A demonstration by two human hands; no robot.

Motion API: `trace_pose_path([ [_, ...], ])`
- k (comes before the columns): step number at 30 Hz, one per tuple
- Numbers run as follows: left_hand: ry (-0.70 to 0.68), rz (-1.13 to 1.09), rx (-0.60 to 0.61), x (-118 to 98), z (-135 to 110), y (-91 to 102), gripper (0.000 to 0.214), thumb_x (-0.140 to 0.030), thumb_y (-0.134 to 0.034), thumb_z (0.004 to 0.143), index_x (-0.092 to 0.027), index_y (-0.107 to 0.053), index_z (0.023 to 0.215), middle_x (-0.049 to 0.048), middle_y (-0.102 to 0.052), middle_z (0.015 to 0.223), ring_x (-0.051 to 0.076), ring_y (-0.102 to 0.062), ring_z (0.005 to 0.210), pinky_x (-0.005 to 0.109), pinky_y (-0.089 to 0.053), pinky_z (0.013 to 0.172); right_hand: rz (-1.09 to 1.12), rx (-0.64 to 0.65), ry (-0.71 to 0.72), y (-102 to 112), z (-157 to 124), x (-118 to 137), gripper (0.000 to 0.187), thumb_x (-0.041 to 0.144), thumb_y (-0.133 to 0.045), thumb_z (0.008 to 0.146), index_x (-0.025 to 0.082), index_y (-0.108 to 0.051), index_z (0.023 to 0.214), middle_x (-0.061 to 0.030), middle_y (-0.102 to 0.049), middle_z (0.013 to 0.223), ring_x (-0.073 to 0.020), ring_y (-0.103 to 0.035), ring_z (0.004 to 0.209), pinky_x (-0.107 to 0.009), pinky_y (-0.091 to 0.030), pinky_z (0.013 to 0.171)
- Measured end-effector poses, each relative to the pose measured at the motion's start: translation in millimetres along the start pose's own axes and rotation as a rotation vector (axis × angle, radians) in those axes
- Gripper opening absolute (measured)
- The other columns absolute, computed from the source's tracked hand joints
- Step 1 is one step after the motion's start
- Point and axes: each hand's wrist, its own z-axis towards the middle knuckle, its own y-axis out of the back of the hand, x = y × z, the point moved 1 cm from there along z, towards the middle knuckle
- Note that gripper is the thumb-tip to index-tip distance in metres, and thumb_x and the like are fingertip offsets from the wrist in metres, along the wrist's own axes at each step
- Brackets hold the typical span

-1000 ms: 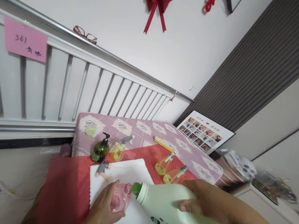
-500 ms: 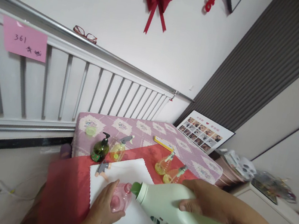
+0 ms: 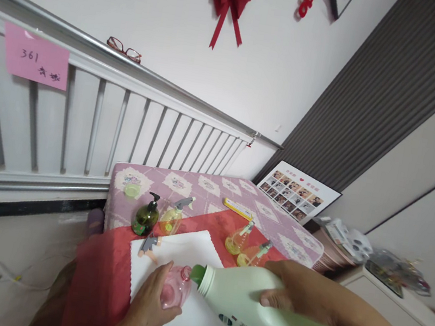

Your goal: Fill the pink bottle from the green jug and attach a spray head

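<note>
Nothing has shifted since the earlier frames: the left hand point(image 3: 149, 306) still curls around the small pink bottle point(image 3: 177, 288) on the white cloth point(image 3: 183, 246), and the right hand point(image 3: 300, 292) still grips the tilted pale-green jug point(image 3: 260, 313), its green spout point(image 3: 197, 274) at the bottle's mouth. The cloth lies on a red tablecloth point(image 3: 101, 271) beside spray bottles point(image 3: 239, 239), with a white railing point(image 3: 95, 127) behind.

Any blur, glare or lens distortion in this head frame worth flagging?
Head view: even indoor light, no harsh glare; wide-angle lens bows the railing and tilts the room; the red cloth edge at lower left is smeared; the pink bottle and green jug look reasonably sharp.
</note>
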Motion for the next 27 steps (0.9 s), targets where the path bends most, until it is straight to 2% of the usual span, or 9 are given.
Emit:
trace_pose_path([
  [16, -0.034, -0.026, -0.045, 7.2, 1.3, -4.3, 0.094, -0.025, -0.069, 0.059, -0.016, -0.039, 0.147, 0.017, -0.051, 0.154, 0.033, -0.046, 0.144, 0.05, -0.034, 0.124, 0.022, 0.001, -0.012, 0.0, -1.0, 2.5, 0.039, 0.055, -0.069, 0.078, 0.022, -0.067, 0.099, -0.0078, -0.078, 0.106, -0.0298, -0.072, 0.097, -0.033, -0.051, 0.076],
  [23, -0.025, -0.01, -0.018, 5.8, 1.0, -3.4, 0.096, -0.028, -0.069, 0.059, -0.011, -0.038, 0.148, 0.0186, -0.048, 0.156, 0.033, -0.044, 0.146, 0.049, -0.033, 0.126, 0.0, 0.007, -0.008, 1.3, -1.8, 5.7, 0.038, 0.054, -0.067, 0.08, 0.02, -0.067, 0.098, -0.0102, -0.078, 0.107, -0.0308, -0.072, 0.098, -0.035, -0.051, 0.077],
  [27, -0.012, -0.003, -0.027, 5.7, 0.8, -2.8, 0.096, -0.029, -0.07, 0.058, -0.014, -0.039, 0.148, 0.017, -0.049, 0.155, 0.033, -0.045, 0.145, 0.046, -0.034, 0.125, 0.005, 0.006, -0.015, 0.9, -3.5, 5.5, 0.037, 0.051, -0.067, 0.079, 0.021, -0.067, 0.1, -0.0097, -0.078, 0.109, -0.0305, -0.072, 0.099, -0.035, -0.052, 0.079],
])
